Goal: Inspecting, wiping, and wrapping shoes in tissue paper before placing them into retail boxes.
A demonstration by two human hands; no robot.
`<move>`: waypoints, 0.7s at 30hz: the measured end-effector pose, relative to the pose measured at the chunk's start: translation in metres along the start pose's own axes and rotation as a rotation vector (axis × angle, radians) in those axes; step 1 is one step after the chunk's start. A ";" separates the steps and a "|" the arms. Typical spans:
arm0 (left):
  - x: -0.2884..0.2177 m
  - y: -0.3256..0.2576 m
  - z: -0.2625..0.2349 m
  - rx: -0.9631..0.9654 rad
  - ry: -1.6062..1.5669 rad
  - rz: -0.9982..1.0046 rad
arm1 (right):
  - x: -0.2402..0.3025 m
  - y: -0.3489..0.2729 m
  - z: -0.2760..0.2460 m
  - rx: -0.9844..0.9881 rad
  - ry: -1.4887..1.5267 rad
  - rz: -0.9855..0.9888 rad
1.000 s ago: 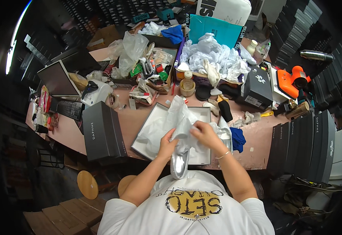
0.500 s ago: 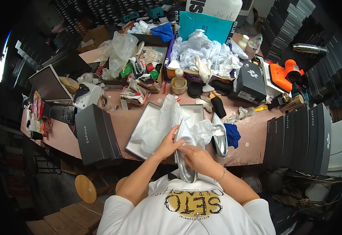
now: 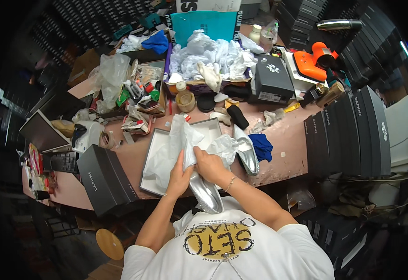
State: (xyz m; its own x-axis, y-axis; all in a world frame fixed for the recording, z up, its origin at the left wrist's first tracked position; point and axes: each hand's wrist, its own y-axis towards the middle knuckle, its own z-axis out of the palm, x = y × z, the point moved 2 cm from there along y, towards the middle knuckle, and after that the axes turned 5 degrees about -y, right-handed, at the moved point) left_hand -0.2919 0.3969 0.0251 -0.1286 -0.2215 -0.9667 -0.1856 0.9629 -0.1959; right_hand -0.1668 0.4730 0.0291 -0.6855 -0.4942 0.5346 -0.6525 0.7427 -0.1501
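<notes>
A silver flat shoe [image 3: 207, 193] lies against my shirt front, its heel end toward me. My left hand [image 3: 179, 179] is closed around the shoe's far end from the left. Against that same end my right hand [image 3: 211, 167] is closed, fingers curled, pinching white tissue paper [image 3: 185, 135]. Paper and fingers cover the shoe's toe. Beyond my hands, an open grey-edged shoebox [image 3: 151, 156] holds more of this paper. The other silver shoe [image 3: 247, 156] rests on the table right of the box, beside a crumpled blue cloth [image 3: 262, 146].
Dark shoeboxes stand at the left [image 3: 103, 179] and in a row at the right [image 3: 348, 135]. Behind are a carton of crumpled white paper [image 3: 208, 56], a jar [image 3: 184, 99], a black shoebox [image 3: 273, 80] and an orange device [image 3: 313, 63]. A wooden stool [image 3: 109, 243] stands lower left.
The view has shifted. My right hand has moved from the shoe's opening up to its far end, beside the tissue paper. The shoe's heel end now shows more openly.
</notes>
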 end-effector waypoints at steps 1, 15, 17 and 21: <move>0.000 -0.002 -0.002 -0.006 0.018 -0.013 | -0.002 -0.003 -0.004 -0.029 0.084 -0.068; 0.007 0.016 0.025 -0.218 -0.242 0.034 | -0.016 -0.019 -0.028 -0.202 0.402 -0.220; 0.004 0.022 0.041 -0.258 -0.175 0.053 | -0.019 -0.028 -0.041 -0.112 0.449 -0.113; 0.022 0.045 0.050 -0.270 -0.106 0.068 | -0.038 -0.034 -0.028 -0.241 0.415 -0.069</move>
State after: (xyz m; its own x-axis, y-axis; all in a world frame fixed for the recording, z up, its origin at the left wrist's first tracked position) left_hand -0.2543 0.4425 -0.0134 -0.0502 -0.1271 -0.9906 -0.4344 0.8959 -0.0929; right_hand -0.1091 0.4793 0.0374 -0.4247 -0.3609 0.8303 -0.5649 0.8223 0.0685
